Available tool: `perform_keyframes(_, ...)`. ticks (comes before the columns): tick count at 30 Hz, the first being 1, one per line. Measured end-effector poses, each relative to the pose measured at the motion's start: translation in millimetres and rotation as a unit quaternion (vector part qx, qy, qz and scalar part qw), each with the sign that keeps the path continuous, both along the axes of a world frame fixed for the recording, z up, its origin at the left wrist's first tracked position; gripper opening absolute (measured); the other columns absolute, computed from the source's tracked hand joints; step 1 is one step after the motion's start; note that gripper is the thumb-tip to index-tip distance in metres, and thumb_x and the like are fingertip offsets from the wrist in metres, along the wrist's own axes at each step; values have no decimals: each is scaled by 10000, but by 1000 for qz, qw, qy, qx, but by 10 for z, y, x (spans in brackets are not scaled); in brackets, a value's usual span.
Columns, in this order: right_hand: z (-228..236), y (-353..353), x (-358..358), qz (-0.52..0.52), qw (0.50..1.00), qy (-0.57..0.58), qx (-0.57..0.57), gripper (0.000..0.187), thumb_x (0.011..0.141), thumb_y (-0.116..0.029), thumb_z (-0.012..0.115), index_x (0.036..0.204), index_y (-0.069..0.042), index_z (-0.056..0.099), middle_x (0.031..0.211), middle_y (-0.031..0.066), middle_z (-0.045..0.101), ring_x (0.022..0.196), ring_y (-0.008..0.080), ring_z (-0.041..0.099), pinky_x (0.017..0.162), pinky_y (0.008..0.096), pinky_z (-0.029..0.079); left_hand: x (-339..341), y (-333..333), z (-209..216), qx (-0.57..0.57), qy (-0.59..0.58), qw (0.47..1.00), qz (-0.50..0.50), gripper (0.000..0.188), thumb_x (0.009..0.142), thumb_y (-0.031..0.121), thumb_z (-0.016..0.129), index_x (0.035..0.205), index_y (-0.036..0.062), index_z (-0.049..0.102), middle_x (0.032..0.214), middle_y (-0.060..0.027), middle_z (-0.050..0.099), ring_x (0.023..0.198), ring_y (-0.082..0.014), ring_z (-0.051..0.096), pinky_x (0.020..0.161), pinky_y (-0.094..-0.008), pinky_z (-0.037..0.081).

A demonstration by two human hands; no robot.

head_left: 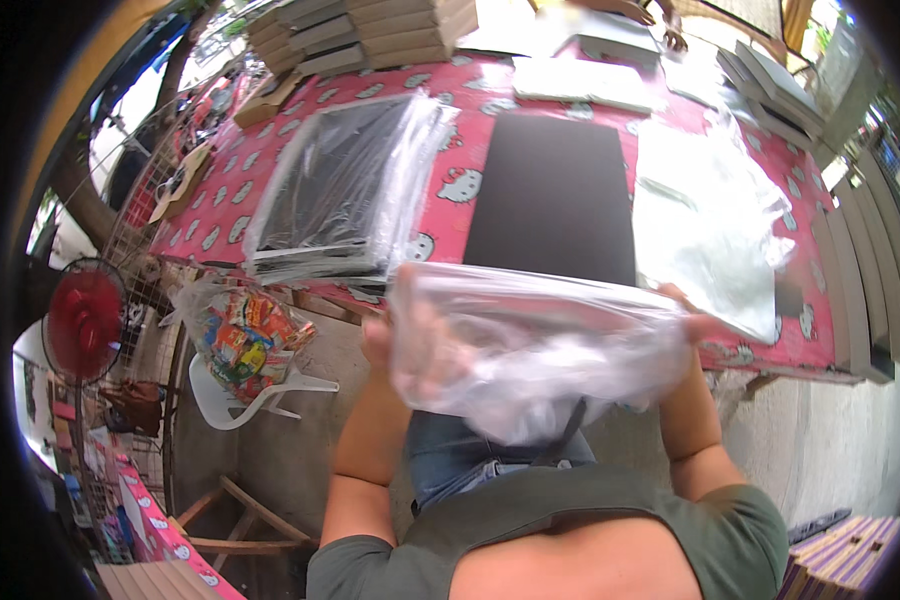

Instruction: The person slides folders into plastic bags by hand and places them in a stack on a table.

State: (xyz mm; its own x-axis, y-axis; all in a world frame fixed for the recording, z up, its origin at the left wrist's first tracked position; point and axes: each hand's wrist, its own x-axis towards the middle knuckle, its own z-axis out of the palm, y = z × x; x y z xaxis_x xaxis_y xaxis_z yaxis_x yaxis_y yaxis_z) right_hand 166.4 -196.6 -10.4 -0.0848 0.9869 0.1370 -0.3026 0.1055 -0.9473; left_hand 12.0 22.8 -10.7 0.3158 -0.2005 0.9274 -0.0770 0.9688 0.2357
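Between both hands I hold a crinkled clear plastic bag (550, 345) in front of me, at the near edge of the table. Its upper edge is straight and its lower part hangs bunched; motion blurs it, and I cannot tell whether anything is inside. My left hand (377, 338) grips the bag's left end, with some fingers seen dimly through the film. On the right end, my right hand (686, 312) is closed, its fingers partly hidden. Just beyond the bag a flat black board (555, 195) lies on the table.
Plastic-wrapped black boards (330, 180) are stacked at left on the pink patterned tablecloth (460, 120). White plastic sleeves (710, 230) lie at right. Grey-brown boxes (370, 35) stand at the back, where another person's hand (675, 38) shows. A white chair (215, 395) holds a bag of colourful packets (250, 340).
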Motion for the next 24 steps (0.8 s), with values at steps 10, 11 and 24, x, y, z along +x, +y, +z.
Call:
perform_keyframes(10,-210,1,84,-16,995,-94,-5,378,836,-328,466,1006,4,526,920,89,577,779,170,577,666,293,471,-716,282,-352,336,371,831,242,352,648,193,716,907,17,556,888,-27,561,814,-102,535,640,-240,426)
perform_keyframes(11,-282,28,62,71,955,-284,-53,428,837,-347,466,1073,8,505,967,80,569,793,165,566,672,297,465,-749,261,-426,179,367,871,273,349,654,195,712,911,18,556,890,-27,559,814,-103,534,641,-240,429)
perform_keyframes(24,-246,-233,60,-268,958,-100,-30,455,776,-229,617,1084,72,469,1046,133,563,944,271,563,823,367,437,-603,323,-458,472,297,777,293,269,764,223,629,972,57,590,847,-97,588,676,-222,583,627,-315,485)
